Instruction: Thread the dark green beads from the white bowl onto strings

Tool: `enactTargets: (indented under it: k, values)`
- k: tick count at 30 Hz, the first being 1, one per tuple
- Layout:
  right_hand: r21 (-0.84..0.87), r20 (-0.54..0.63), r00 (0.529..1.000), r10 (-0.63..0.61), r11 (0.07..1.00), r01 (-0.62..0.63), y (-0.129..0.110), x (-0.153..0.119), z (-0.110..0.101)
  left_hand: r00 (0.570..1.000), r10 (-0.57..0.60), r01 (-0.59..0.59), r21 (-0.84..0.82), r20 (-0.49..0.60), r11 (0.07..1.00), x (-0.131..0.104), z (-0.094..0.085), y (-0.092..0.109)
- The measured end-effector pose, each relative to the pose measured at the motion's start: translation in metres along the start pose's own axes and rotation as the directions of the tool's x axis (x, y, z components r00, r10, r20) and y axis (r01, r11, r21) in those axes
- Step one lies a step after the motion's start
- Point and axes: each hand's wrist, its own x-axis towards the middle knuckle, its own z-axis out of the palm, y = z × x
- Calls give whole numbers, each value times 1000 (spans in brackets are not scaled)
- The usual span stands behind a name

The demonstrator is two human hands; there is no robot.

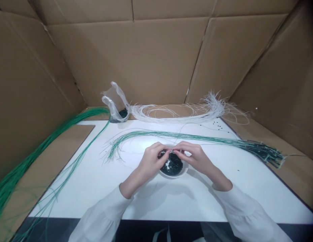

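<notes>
Left hand (152,157) and right hand (198,157) pinched narrow over bowl (171,176), probably so dropped bits land inside; can't tell what fingertips hold. Green strands (171,135) just beyond, likely for easy reach.

Matt brown cardboard walls (126,60) rise at twelve o'clock; before me lies a smooth white tabletop (95,188), and at eleven o'clock sits a thin, crinkled, translucent plastic bag (112,104).

head-worn view, looking forward and down
</notes>
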Motion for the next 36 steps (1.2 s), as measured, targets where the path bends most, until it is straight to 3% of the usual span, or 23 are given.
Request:
enactTargets:
  k: [17,24,29,36]
  values:
    - [0,-17,1000,2,1000,-2,0,-1,1,1000,13,-14,-10,-13,1000,0,1,0]
    - [1,-110,994,2,1000,-1,0,-1,3,1000,14,-14,21,-3,1000,0,1,-3]
    - [31,-109,994,-20,999,24,-1,-1,4,1000,30,-30,48,7,998,0,1,-3]
    - [67,-116,993,29,998,-22,-3,-1,6,999,52,-52,81,-5,995,-1,1,-3]
